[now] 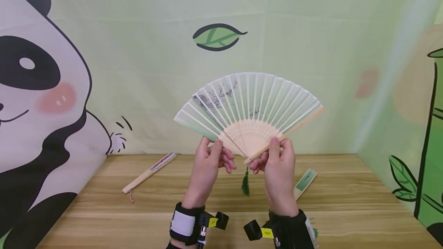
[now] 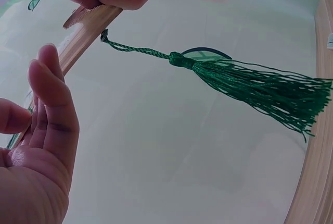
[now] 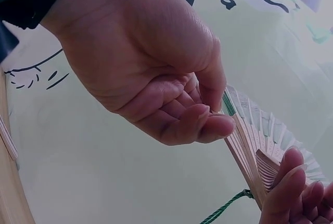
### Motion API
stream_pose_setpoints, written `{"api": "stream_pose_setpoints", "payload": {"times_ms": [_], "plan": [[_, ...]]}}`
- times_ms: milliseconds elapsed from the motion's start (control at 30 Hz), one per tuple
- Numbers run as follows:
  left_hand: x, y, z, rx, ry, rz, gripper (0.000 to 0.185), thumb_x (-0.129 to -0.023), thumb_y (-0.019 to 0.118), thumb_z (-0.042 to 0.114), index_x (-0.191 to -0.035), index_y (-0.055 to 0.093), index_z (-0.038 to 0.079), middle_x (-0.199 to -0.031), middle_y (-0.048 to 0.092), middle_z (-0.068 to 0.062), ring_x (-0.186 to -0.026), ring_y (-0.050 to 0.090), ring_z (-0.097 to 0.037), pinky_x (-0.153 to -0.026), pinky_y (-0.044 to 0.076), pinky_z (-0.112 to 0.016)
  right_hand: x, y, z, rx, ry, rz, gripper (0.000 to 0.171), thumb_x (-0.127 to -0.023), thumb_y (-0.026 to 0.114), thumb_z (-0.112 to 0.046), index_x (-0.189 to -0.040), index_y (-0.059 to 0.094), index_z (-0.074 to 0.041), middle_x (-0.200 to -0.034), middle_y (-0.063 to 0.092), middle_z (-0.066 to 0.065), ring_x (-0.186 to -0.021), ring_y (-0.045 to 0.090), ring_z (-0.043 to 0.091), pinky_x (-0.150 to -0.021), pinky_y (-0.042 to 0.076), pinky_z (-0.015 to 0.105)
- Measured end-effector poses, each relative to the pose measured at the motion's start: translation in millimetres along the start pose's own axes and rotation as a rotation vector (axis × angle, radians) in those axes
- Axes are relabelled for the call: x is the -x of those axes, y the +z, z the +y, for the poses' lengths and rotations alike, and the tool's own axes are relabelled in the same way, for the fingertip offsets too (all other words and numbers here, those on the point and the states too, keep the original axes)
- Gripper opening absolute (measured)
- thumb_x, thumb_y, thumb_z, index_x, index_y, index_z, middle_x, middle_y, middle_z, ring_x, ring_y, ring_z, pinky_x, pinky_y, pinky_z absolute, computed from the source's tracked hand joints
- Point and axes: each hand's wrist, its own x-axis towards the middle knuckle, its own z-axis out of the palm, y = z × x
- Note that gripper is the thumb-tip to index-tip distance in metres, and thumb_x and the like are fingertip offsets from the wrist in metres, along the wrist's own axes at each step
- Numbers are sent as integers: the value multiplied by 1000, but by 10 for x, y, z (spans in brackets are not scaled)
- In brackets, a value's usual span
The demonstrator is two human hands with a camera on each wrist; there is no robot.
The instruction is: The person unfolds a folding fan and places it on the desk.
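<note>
A pale green folding fan with light wooden ribs and a dark branch print is spread wide, raised above the table. My left hand pinches its left edge between thumb and fingers. On the opposite side, my right hand pinches the right outer rib near the pivot. From the pivot, between the two hands, hangs a dark green tassel. The left wrist view shows this tassel on its twisted cord up close. In the right wrist view, the right hand covers part of the ribs.
A folded fan with a pinkish cord lies on the wooden table at left. Another folded fan, green and partly hidden by the right hand, lies at right. Behind stands a cloth backdrop with a panda and a leaf.
</note>
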Motion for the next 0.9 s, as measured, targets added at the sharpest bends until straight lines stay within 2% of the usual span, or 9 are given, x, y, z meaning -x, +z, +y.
{"api": "stream_pose_setpoints", "payload": {"times_ms": [267,733,900], "plan": [[-2,3,-9,10,17,15,24,-107,38,22,-125,45,8,-81,59,-22,-60,63,-24,-51,51,-29,10,8,-14,-30,-27,-4,28,-106,36,-31,-99,35,-4,-71,41,10,-48,58,19,-45,47,28],[-9,87,2,33,36,42,21,-107,38,20,-124,43,9,-79,60,-16,-60,62,-23,-51,51,-27,2,0,-23,-109,-89,51,27,-106,37,-30,-99,37,-4,-69,42,8,-47,58,19,-45,47,27],[1,102,3,39,39,37,22,-107,38,20,-125,42,9,-79,60,-15,-60,63,-22,-51,51,-27,-1,-10,-26,-106,-113,81,27,-106,39,-31,-100,38,-4,-69,43,7,-47,59,20,-45,48,27]]}}
